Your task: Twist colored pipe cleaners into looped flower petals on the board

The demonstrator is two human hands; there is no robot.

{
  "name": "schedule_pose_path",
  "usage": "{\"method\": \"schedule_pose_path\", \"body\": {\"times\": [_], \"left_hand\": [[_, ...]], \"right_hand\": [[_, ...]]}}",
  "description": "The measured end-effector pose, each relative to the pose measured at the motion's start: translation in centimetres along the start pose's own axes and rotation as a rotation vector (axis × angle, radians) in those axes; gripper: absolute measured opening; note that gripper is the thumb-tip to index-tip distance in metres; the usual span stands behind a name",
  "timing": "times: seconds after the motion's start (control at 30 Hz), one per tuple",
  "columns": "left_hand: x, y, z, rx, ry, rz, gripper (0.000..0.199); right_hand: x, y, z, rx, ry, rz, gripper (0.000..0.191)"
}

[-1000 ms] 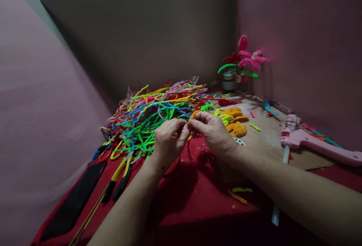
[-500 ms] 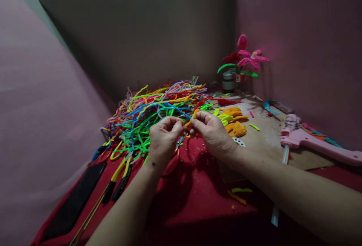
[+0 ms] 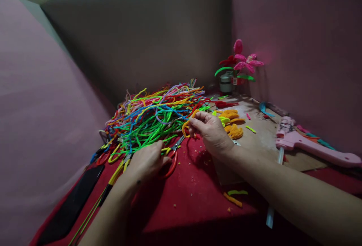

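Observation:
In my right hand (image 3: 210,129), thumb and fingers pinch an orange pipe cleaner (image 3: 185,127), bent into a loop that hangs out to the left. My left hand (image 3: 149,159) is low over the red-handled scissors (image 3: 173,168), its thumb at the handle. The fingers of that hand are mostly hidden behind its back, so their grip does not show. The scissors lie on the red cloth with their blades pointing up and right. Just beyond both hands is a big heap of pipe cleaners (image 3: 158,116) in many colours.
Pliers with yellow handles (image 3: 115,172) and a black flat slab (image 3: 72,204) lie on the left. On the right are orange bent pieces (image 3: 234,131), cardboard (image 3: 261,133) and a pink glue gun (image 3: 308,142). Pink pipe-cleaner flowers (image 3: 249,63) stand at the back.
My left hand has let go of the orange pipe cleaner and moved down and left to the scissors. My right hand still holds the pipe cleaner. The view has shifted slightly.

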State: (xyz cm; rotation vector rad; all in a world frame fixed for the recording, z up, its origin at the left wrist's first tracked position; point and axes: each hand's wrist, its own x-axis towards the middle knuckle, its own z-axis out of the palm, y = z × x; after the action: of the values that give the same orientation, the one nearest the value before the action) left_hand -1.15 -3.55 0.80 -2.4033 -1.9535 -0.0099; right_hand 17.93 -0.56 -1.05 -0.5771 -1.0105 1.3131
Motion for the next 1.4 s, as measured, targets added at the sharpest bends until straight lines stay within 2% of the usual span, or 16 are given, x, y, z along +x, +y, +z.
{"method": "schedule_pose_path", "body": {"times": [0.13,0.27,0.43,0.53,0.63,0.7,0.77,0.93,1.1,1.4], "left_hand": [[-0.6,-0.2,1.5,0.008,-0.084,0.036,0.012],[-1.5,-0.4,1.0,-0.067,-0.105,-0.025,0.017],[-3.9,-1.9,0.2,-0.414,-0.069,0.019,0.029],[-4.6,-2.5,0.1,-0.575,0.005,-0.012,0.032],[-4.4,-1.7,-0.1,-0.410,0.087,0.006,0.027],[-3.9,-0.3,-0.3,-0.171,0.138,0.068,0.024],[-3.3,1.4,-0.5,-0.103,0.190,0.047,0.031],[-1.9,5.1,-0.6,0.197,0.166,0.010,0.037],[-1.8,5.9,-0.5,0.245,0.197,0.036,0.031],[-1.6,6.4,0.2,0.240,0.239,-0.014,0.029]], "right_hand": [[0.3,0.2,-0.2,0.163,0.010,0.065,0.019],[0.8,-0.1,-0.7,0.289,0.030,0.117,0.015],[1.3,-0.6,-1.2,0.368,0.077,0.176,0.009],[1.4,-0.6,-1.2,0.378,0.075,0.184,0.008],[1.2,-0.5,-1.1,0.379,0.043,0.165,0.010],[1.0,-0.5,-0.9,0.371,0.028,0.153,0.014],[0.8,-0.5,-0.8,0.363,0.023,0.143,0.017],[0.7,-0.5,-0.4,0.358,0.044,0.119,0.022],[0.6,-0.4,-0.2,0.344,0.068,0.096,0.022],[0.3,-0.1,-0.1,0.344,0.027,0.065,0.015]]}}
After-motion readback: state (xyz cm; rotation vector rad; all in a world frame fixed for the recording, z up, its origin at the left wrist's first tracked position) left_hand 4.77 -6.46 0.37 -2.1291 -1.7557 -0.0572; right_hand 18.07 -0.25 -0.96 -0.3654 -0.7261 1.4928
